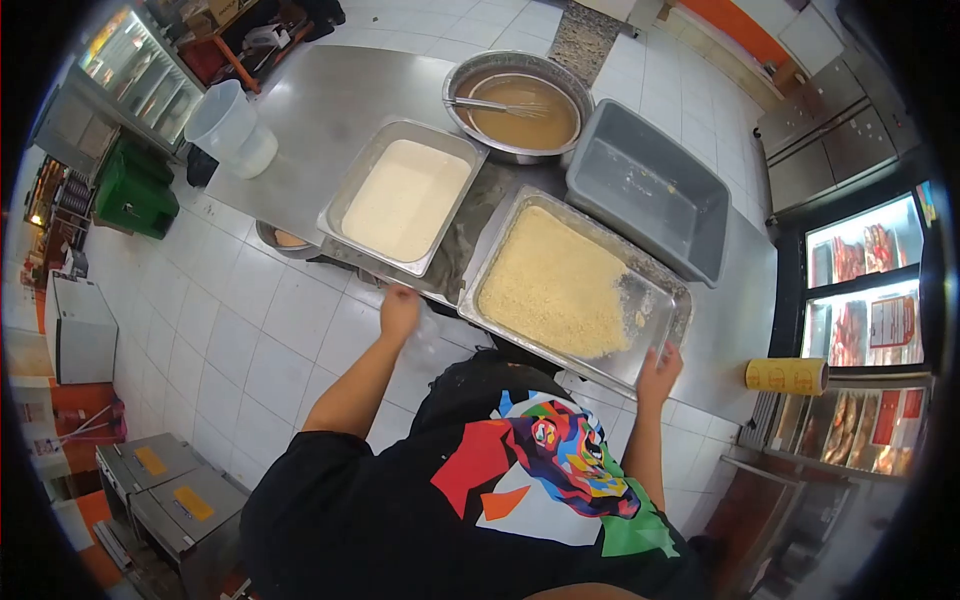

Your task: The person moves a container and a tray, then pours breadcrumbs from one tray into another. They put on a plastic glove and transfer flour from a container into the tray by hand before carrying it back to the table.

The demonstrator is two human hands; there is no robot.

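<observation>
A wide metal tray of yellow breadcrumbs (pixel 652 302) lies at the near edge of the steel table (pixel 320 110). My right hand (pixel 660 372) grips its near right corner. My left hand (pixel 400 310) rests at the table's near edge, between the crumb tray and a metal tray of white flour (pixel 340 215); its fingers are hidden. Behind them stands a round metal bowl (pixel 520 62) of brown batter with a whisk (pixel 495 104) in it.
A grey plastic tub (pixel 650 190) sits at the back right, and a white pitcher (pixel 232 128) at the table's left corner. A yellow roll (pixel 787 376) lies on the right end. Lit display cabinets (pixel 865 300) stand to the right, a green crate (pixel 135 190) on the tiled floor to the left.
</observation>
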